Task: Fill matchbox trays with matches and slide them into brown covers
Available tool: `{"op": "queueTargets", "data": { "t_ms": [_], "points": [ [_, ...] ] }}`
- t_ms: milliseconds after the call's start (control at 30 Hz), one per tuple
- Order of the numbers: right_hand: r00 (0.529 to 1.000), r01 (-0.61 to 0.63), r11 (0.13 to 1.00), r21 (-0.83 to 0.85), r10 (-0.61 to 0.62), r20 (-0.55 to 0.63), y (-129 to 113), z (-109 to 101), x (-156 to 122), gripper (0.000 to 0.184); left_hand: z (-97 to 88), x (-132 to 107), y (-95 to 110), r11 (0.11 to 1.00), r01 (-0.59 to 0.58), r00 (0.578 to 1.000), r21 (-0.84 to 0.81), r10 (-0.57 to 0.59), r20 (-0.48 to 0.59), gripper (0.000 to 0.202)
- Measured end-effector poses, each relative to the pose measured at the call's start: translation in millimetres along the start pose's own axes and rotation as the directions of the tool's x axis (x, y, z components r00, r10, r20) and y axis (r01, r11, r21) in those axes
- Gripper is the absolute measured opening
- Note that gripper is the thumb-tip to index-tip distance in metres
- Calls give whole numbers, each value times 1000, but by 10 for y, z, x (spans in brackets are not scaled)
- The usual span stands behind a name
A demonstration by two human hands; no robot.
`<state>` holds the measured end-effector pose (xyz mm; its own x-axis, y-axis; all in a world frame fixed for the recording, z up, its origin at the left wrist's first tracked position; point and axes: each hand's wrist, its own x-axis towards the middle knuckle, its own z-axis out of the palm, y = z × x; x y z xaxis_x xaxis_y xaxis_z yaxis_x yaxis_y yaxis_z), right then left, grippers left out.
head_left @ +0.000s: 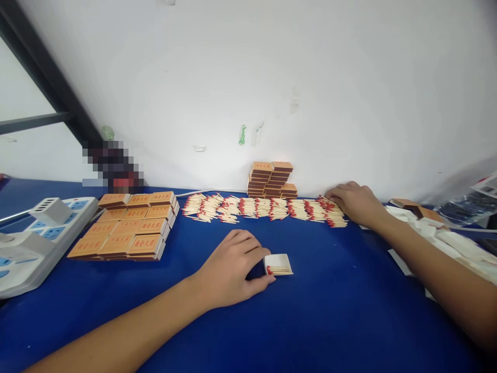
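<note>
Matchbox tray (277, 260), left edge between left fingers (261, 283); blue table (330, 305) stretches rightward.

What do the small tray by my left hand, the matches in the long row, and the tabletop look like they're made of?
The tray looks like thin white card with a matte finish, judging by its thin, flat walls. The matches seem to be bare pale wood, with red coated heads. The tabletop is smooth blue with a soft sheen, maybe plastic or paint; I can't tell which.
</note>
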<state>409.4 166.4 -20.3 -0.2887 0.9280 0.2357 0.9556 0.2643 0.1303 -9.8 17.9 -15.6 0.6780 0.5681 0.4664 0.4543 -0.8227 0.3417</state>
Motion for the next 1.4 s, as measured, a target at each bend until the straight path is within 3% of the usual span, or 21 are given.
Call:
{"op": "queueTargets", "data": {
  "t_ms": [300, 633, 767, 933, 1067, 1167, 1267, 1400],
  "points": [
    [999, 51, 998, 33, -50, -14, -41, -110, -129, 39, -16, 7, 12, 1000, -2, 1000, 0, 2, 9, 30],
    [995, 88, 992, 89, -83, -55, -26, -97, -325, 34, -13, 7, 16, 1000, 0, 1000, 5, 0, 19, 31],
    [992, 99, 977, 188, -83, -93, -51, -135, -179, 36, -9, 8, 12, 1000, 3, 1000, 0, -3, 18, 30],
    [986, 161, 944, 287, -142, -86, -336, -180, 70, 41, -18, 6, 8, 1000, 9, 1000, 6, -9, 24, 31],
    [985, 172, 939, 299, -169, -34, -503, -202, 89, 39, -15, -3, 7, 1000, 12, 1000, 1, -12, 23, 29],
    [988, 148, 937, 315, -153, -7, -490, -243, 31, 36, -8, -10, 4, 1000, 4, 1000, -1, -4, 24, 29],
    [998, 65, 942, 329, -62, -20, -399, -342, -93, 35, -8, -12, 2, 1000, -2, 1000, -2, 2, 20, 30],
    [995, -88, 906, 414, 66, 69, -285, -545, -442, 34, -20, -13, 6, 1000, -2, 1000, -5, 3, 11, 30]
  ]
}}
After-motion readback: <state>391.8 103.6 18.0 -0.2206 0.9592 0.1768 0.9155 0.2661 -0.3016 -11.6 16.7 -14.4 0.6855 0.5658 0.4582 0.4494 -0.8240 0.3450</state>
